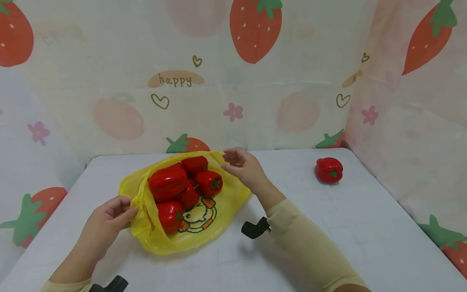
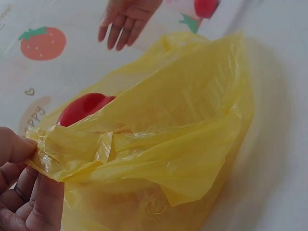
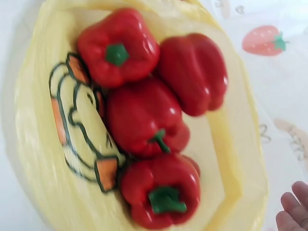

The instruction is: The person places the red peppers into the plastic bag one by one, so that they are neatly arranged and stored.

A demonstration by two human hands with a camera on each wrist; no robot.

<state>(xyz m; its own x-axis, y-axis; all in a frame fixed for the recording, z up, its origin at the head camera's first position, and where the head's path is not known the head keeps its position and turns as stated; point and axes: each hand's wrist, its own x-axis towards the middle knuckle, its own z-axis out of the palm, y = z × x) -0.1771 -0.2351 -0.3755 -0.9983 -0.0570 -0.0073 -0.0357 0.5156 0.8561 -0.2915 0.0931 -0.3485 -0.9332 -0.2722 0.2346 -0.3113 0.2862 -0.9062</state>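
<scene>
My left hand [image 1: 106, 223] pinches the left rim of a yellow plastic bag [image 1: 233, 194] between thumb and fingers. The left wrist view shows the thumb pressing a folded strip of the bag's edge [image 2: 77, 151]. Inside the wide mouth lie several red bell peppers with green stems, among them a large bell pepper [image 1: 168, 184] and one nearer the front, a bell pepper [image 1: 170, 217]. A cartoon face is printed on the bag. Beside the bag's far right rim is my right hand [image 1: 245, 168], its fingers loosely bent and holding nothing.
Another red bell pepper [image 1: 328, 170] stands alone on the right back of the white-covered table [image 1: 328, 235]. A strawberry-print cloth [image 1: 255, 93] hangs behind the table and along its sides. Black camera pieces, such as the black camera part [image 1: 255, 228], sit by my wrists.
</scene>
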